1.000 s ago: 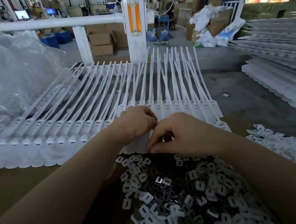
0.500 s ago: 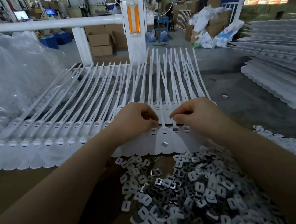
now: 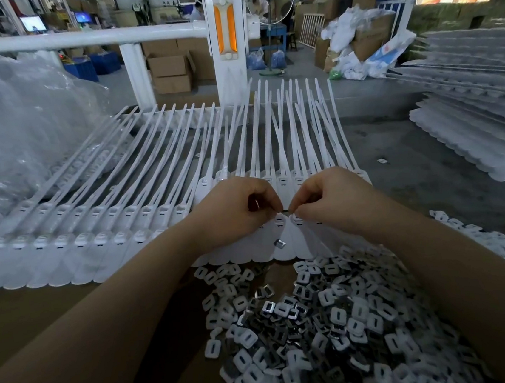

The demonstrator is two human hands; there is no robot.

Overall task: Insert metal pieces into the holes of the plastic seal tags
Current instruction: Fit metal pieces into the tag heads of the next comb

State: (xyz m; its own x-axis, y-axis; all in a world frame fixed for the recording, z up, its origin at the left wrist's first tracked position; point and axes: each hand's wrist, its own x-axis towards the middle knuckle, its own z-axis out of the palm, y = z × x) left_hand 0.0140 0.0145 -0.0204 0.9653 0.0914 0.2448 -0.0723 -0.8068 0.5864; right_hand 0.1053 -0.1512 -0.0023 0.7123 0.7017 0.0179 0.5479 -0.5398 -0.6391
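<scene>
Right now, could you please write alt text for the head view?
Two hands, left hand and right hand, pinch a small piece between them above a row of white seal tags. A pile of metal pieces lies nearer, with one loose metal piece on a tag.

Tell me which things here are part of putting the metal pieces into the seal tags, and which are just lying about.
Part of the job:
- row of white seal tags
- pile of metal pieces and white plastic bits
- single metal piece lying on a tag
- left hand and right hand, fingertips meeting over a tag

Just lying about:
- clear plastic bags
- cardboard boxes
- white railing
</scene>
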